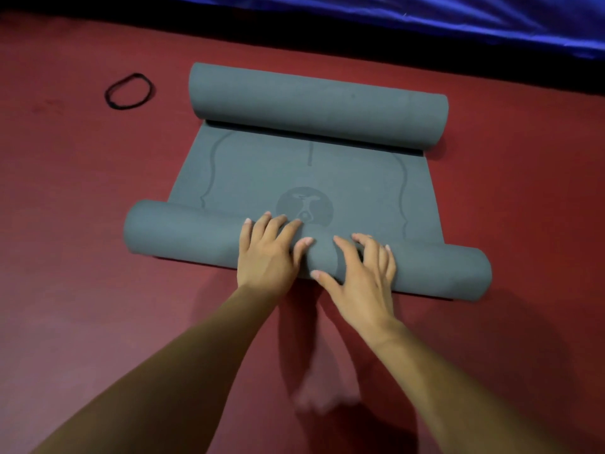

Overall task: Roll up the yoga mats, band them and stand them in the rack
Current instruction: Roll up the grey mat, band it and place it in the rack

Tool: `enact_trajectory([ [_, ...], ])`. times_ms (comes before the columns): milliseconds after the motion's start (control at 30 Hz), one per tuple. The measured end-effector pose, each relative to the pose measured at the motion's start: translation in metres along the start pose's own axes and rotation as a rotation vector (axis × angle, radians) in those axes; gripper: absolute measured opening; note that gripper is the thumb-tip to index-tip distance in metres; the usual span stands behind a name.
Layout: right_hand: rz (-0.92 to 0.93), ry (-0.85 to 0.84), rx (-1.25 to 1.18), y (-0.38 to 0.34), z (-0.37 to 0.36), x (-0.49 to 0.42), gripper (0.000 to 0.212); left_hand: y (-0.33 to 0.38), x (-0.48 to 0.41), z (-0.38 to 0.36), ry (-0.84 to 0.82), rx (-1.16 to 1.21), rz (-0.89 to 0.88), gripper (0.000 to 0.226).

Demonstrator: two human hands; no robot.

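Observation:
A grey yoga mat [304, 178] lies on the red floor, curled into a roll at both ends. The far roll [317, 108] lies near the top of the mat. The near roll [183, 235] lies under my hands. My left hand [266, 252] rests on top of the near roll with its fingers spread and reaching over to the flat part by the round logo. My right hand [360, 273] presses on the same roll just to the right, fingers spread. A black elastic band [129, 91] lies on the floor, left of the far roll.
Red floor [82, 198] surrounds the mat on all sides. A shiny blue cloth [458, 21] runs along the far edge, with a dark strip below it. My bare feet [322, 381] show blurred between my forearms.

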State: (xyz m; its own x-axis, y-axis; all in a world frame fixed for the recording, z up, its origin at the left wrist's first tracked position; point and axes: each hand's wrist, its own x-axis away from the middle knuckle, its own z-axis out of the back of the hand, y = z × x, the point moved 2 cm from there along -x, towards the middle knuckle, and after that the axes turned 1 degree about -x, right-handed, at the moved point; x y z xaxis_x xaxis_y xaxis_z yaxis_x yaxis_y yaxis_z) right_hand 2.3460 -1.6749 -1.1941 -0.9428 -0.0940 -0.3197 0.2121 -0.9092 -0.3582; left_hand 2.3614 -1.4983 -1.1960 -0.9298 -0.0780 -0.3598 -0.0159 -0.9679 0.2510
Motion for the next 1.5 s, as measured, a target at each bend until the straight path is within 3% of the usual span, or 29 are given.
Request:
enact_trajectory([
  [133,0.037,-0.01,-0.022,0.008,-0.003,-0.011,0.068,-0.004,-0.003,0.002,-0.012,0.044,-0.01,0.06],
  [300,0.023,-0.088,-0.015,0.012,-0.004,-0.039,0.075,-0.015,0.003,0.0,-0.009,0.005,-0.172,0.054],
  [567,0.104,0.062,0.013,0.007,-0.016,-0.044,0.063,-0.011,-0.045,-0.016,-0.049,-0.021,-0.096,0.056],
  [733,0.148,0.061,0.033,0.018,-0.027,-0.065,0.064,-0.006,-0.055,-0.011,0.004,0.008,0.053,0.054],
  [933,0.162,-0.012,0.039,0.023,-0.026,-0.094,0.062,-0.016,-0.059,-0.005,-0.109,-0.097,-0.171,0.06],
  [1067,0.118,-0.019,0.077,0.018,-0.02,-0.109,0.055,-0.017,-0.08,-0.007,-0.258,-0.137,-0.139,0.066],
  [1200,0.039,0.051,0.088,0.022,-0.019,-0.111,0.061,-0.011,-0.1,-0.012,-0.327,-0.111,-0.055,0.066],
  [1367,0.074,0.098,0.045,0.032,-0.027,-0.128,0.058,-0.015,-0.121,-0.023,-0.233,0.007,-0.03,0.066],
  [1500,0.113,0.127,0.06,0.035,-0.028,-0.146,0.052,-0.014,-0.135,-0.022,-0.24,0.041,-0.115,0.063],
])
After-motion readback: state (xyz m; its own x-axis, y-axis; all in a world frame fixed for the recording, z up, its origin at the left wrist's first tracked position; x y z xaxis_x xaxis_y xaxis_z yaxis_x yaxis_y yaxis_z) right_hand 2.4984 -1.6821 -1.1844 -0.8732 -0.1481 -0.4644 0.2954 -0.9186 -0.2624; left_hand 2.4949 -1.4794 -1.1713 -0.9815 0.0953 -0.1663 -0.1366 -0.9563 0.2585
